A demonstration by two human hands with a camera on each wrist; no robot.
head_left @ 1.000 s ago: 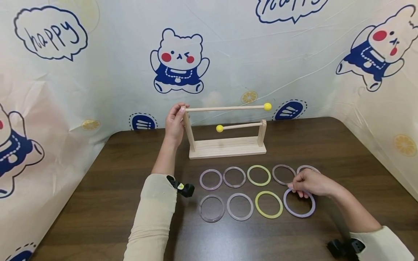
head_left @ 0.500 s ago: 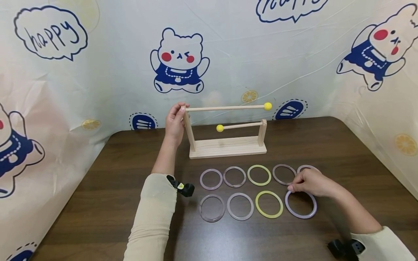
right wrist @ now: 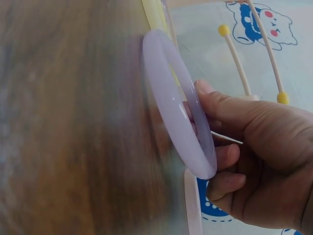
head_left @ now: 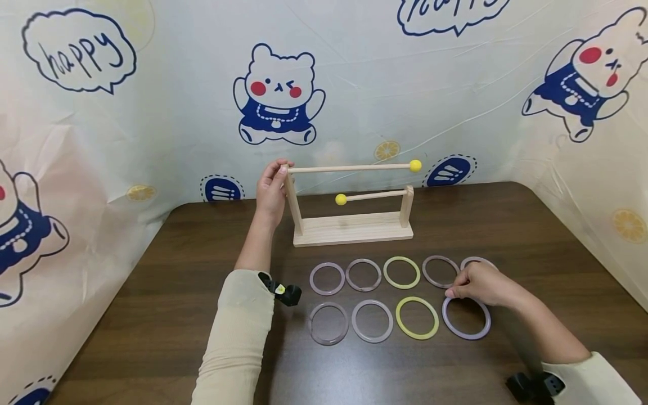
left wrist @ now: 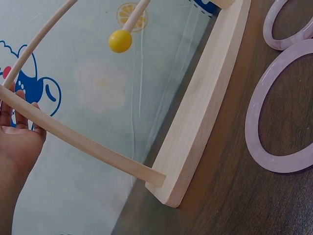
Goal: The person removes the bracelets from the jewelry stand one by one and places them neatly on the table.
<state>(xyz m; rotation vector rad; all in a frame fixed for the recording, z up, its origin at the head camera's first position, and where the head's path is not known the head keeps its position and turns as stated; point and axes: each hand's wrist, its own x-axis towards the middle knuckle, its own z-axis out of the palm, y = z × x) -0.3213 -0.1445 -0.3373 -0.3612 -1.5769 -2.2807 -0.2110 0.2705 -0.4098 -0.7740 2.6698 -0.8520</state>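
My left hand (head_left: 271, 191) grips the top of the left post (head_left: 295, 208) of a wooden bangle stand, thumb in front and fingers behind. The stand's base (head_left: 354, 228) sits on the table; two horizontal rods tipped with yellow balls (head_left: 415, 165) extend from its posts. At the right, my right hand (head_left: 487, 284) pinches the far edge of a lavender bangle (head_left: 467, 337). In the right wrist view, the thumb lies on one side of this bangle (right wrist: 168, 112), with the fingers curled on the other. Another pale bangle (head_left: 476, 259) is partly hidden behind that hand.
Several bangles lie in two rows in front of the stand, including a yellow-green one (head_left: 419, 337) beside the lavender bangle and a second yellow-green one (head_left: 403, 287) behind it. The brown table (head_left: 152, 315) ends at a printed cloth backdrop (head_left: 177, 124).
The lavender bangle has shifted slightly right, and the right hand's fingers, earlier showing inside its ring, are now mostly out of sight. The left hand and stand have stayed put.
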